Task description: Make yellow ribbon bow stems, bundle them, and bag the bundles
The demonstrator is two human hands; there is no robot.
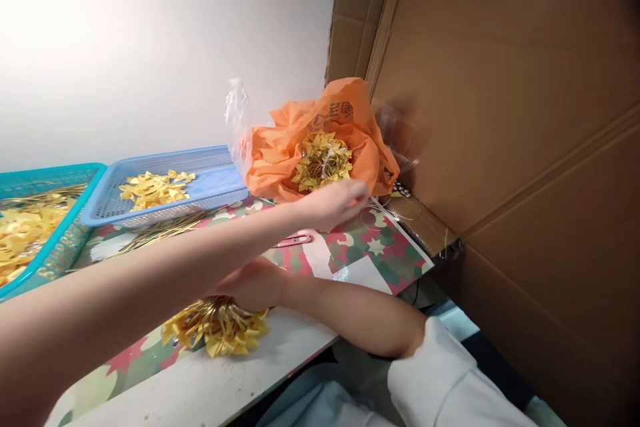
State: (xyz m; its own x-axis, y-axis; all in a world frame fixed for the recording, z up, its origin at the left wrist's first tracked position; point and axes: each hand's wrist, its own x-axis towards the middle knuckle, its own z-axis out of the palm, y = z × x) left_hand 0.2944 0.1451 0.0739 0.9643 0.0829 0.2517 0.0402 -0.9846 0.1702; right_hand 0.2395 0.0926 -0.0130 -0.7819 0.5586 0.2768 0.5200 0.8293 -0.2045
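Note:
My right hand (pixel 263 283) is closed around the gold wire stems of a bunch of yellow ribbon flowers (pixel 235 333), whose heads hang downward over the table's near edge. My left arm crosses above it. Out to the right, my left hand (pixel 340 205) is closed in front of an orange bag (pixel 280 160), its fingertips turned away, so whatever they hold is hidden. Inside the open bag lies another bunch of yellow flowers (pixel 320 163) with gold stems. A pair of pink-handled scissors or snips (pixel 300 239) lies on the table between my arms.
A blue basket (pixel 220 197) holds loose yellow ribbon pieces (pixel 155 188). Left of it, a teal basket (pixel 55 257) contains more flowers and gold stems. Gold wires (pixel 160 232) lie before the blue basket. Cardboard (pixel 500 80) walls off the right side; clear plastic sits beside the bag.

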